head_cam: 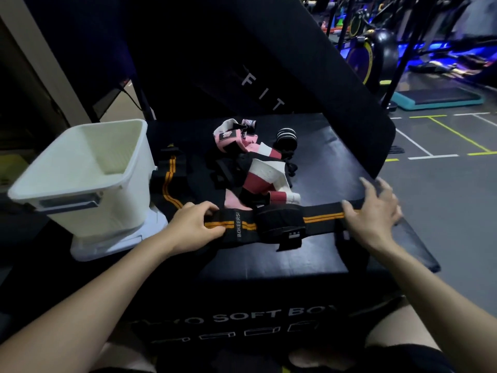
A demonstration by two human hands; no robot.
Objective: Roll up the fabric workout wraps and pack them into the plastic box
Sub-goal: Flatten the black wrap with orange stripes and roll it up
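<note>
While the black wrap with orange stripes (271,224) lies stretched flat across the near edge of the black soft box (322,162), my left hand (193,227) pinches its left end, thumb and curled fingers closed on the fabric beside the printed label. My right hand (373,211) rests on the wrap's right end with fingers spread and fairly straight, pressing down, gripping nothing; its outline is slightly blurred. A black rolled section with a loose tab (281,224) sits on the wrap, between my hands.

Behind it, mid-surface: a loose heap of pink, white and black wraps (252,168), unrolled and tangled. Just beyond the heap, a small rolled black wrap with white stripes (286,137) lies on its own. The orange-striped wrap's other length curves back along the left of the heap.

White plastic box (80,170) stands to the left, beside the soft box, resting on its white lid (113,243). I see no wraps in the visible part of its interior. A black padded panel (269,76) leans over the far side of the surface.
</note>
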